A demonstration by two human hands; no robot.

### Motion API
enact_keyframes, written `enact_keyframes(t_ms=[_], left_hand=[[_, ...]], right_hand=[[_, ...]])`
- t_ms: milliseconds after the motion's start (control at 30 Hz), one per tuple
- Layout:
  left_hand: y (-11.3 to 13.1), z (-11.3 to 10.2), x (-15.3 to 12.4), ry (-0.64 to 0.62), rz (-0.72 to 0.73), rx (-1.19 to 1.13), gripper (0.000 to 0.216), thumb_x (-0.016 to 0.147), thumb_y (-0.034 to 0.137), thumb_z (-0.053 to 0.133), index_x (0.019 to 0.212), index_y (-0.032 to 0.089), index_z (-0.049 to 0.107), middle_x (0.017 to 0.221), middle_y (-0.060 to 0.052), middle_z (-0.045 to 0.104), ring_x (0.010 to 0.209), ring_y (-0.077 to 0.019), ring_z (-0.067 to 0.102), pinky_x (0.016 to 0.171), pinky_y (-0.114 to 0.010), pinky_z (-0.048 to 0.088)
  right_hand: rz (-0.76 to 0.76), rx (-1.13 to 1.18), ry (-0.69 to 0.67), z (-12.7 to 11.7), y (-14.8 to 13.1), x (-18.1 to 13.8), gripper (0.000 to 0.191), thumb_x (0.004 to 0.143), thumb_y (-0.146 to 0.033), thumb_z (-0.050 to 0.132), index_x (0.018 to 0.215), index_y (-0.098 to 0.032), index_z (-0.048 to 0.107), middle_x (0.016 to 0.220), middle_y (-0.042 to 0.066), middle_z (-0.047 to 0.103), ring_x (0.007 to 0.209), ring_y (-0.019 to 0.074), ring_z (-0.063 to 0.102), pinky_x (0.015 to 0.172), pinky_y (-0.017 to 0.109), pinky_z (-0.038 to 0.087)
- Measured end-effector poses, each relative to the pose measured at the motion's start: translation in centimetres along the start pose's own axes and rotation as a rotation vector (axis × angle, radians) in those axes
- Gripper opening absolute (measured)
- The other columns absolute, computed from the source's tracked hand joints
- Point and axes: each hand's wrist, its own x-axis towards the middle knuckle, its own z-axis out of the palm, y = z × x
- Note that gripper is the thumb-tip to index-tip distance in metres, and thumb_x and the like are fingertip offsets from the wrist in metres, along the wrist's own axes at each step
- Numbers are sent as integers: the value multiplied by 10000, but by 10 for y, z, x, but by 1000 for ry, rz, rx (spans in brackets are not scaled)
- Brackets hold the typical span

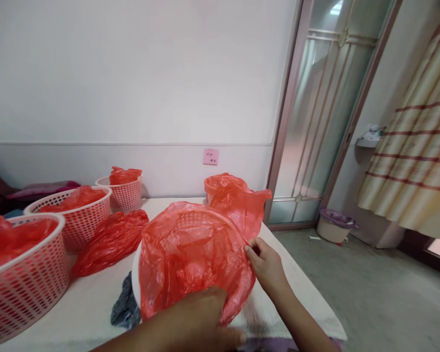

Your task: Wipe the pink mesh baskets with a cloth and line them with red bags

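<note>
On white cloth (88,303), the right hand (266,266) pinches the red bag (190,259), best spread evenly; left hand (204,313), grip unclear.

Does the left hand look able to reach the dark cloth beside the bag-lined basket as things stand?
Probably yes: the dark cloth lies left of the basket, its outer side uncovered; the left hand would need to draw back from the red bag.

No legible txt: pink sticky note (210,157) on wall (150,73) w/ 2 lines dark handwriting, too small to read.
</note>
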Motion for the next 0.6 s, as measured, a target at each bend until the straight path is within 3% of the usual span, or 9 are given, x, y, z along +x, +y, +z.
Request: enact_keyframes(t_ms=[167,300,400,500,600], left_hand=[[6,-17,-3,-21,2,-31,543,801,633,431,1082,212,627,1133,-146,671,996,-347,632,791,-435,473],[5,-6,-8,-42,17,20,379,808,497,484,1025,225,632,1010,-106,709,864,-309,671,717,-397,502],[7,4,-10,-120,16,106,411,816,448,473,1087,177,620,1057,-145,697,904,-340,672,755,-436,517],[9,11,-5,-159,11,178,460,818,453,478,1120,134,615,1124,-186,672,986,-386,651,817,-504,510],[10,18,3,-159,13,169,493,807,475,503,1142,130,613,1135,-194,668,1012,-403,644,835,-531,508]], right_hand=[[167,169,-105,7,14,-5,301,773,-488,530,649,-214,528,529,-30,510,470,127,433,459,245,341],[219,215,-132,10,21,-3,261,716,-431,621,639,-185,583,521,-6,569,479,141,508,476,255,398],[218,207,-43,-2,16,3,221,699,-394,621,655,-182,577,526,-9,558,477,139,499,465,255,391],[117,163,103,-15,-1,6,249,753,-439,561,805,-196,587,674,7,593,608,160,549,547,271,434],[-136,-119,95,-13,-20,5,406,763,-478,582,1046,-187,593,976,86,633,848,223,601,739,348,478]])
